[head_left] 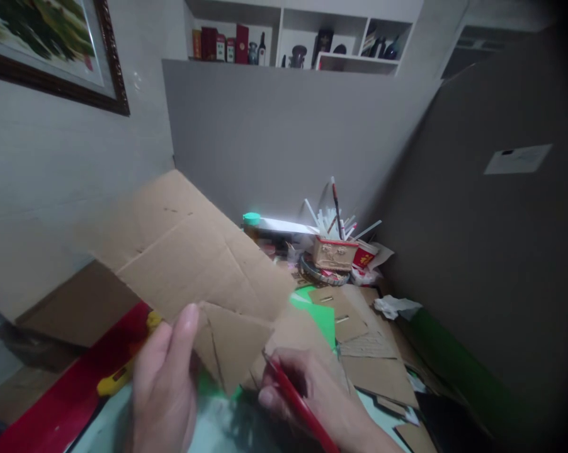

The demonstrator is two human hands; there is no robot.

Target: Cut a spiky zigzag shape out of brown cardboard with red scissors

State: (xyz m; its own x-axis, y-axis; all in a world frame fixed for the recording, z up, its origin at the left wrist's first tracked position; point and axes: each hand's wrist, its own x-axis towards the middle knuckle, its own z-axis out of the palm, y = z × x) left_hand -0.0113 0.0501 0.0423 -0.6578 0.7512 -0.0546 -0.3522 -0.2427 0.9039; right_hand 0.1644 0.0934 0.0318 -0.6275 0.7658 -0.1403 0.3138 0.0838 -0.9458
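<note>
My left hand [168, 377] grips the lower left edge of a large, creased sheet of cardboard [194, 251], thumb on its near face. The sheet is tilted up in front of me, with fold lines and a few small dark marks. A red pencil [296, 402] is held in my right hand [307, 384], its tip close to the lower part of the cardboard. Whether the tip touches the sheet I cannot tell. Left of my left hand lies a yellow utility knife [116, 380], partly hidden.
Cut cardboard pieces [378, 377] and green paper [324, 318] lie at the right. Behind stands a decorated box [335, 253] with white sticks and a brush, beside a red paper cup [364, 253]. A red strip [76, 384] runs along the left. A grey partition [284, 138] closes the back.
</note>
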